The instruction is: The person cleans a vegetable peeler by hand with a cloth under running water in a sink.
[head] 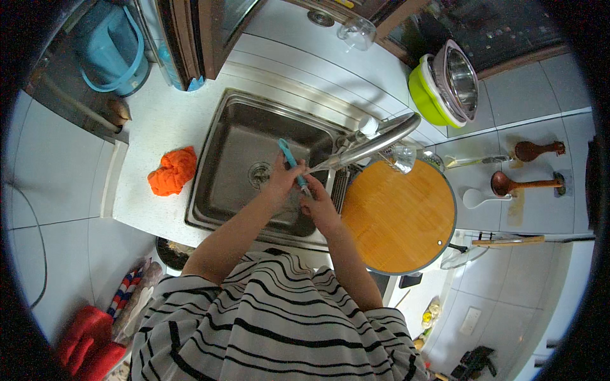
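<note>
Both of my hands are over the steel sink [233,147], just under the mouth of the metal faucet [376,145], where water seems to run. My left hand [284,177] is closed around the blue handle of a slim tool [288,153], perhaps a peeler or small knife. My right hand [318,197] grips the same tool near its lower end, whose metal part is mostly hidden by the fingers. Left of the sink, a crumpled orange cloth [172,171] lies on the white counter.
A round wooden cutting board [400,216] lies right of the sink, with a clear glass [404,158] at its upper edge. Stacked bowls and colanders [441,85] stand at upper right. Ladles [524,183] hang on the tiled wall. A blue bucket [114,52] is at upper left.
</note>
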Tool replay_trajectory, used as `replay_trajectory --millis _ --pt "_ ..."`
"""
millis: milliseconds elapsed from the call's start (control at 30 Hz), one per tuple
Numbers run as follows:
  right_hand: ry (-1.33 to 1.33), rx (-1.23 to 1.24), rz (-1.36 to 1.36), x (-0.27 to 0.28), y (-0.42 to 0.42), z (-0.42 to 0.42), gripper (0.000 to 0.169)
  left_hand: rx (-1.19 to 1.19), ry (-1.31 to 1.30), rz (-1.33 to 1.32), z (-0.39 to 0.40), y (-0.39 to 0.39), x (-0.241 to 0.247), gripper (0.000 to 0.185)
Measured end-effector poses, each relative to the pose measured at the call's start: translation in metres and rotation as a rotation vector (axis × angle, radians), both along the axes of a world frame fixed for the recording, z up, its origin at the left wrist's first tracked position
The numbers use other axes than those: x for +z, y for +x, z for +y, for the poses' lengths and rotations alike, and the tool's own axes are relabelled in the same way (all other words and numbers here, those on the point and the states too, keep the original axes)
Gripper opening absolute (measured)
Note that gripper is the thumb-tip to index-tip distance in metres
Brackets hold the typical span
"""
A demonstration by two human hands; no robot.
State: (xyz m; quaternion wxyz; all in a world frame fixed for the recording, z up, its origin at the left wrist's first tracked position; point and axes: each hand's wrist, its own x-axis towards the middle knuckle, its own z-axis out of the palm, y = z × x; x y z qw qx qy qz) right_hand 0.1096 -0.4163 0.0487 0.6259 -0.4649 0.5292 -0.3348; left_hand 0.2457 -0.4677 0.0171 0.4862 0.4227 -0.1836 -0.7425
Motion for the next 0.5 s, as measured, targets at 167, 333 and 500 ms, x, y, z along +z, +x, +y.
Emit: replay_trajectory --millis 167,333,500 --pt "0.2 -0.105 0.047 0.039 0.028 0.009 0.042 -0.017 -0.17 -0.069 0.008 -0.015 -0.01 0.037" --pt "0.204 -0.025 0.069 0.036 0.013 0.027 0.037 0.088 0.126 -0.077 -0.01 -0.018 -0.004 0.034" --pt "0.228 -0.079 0.071 0.063 -0.002 0.044 0.035 -0.158 -0.009 0.052 -0.01 -0.022 -0.003 0.034"
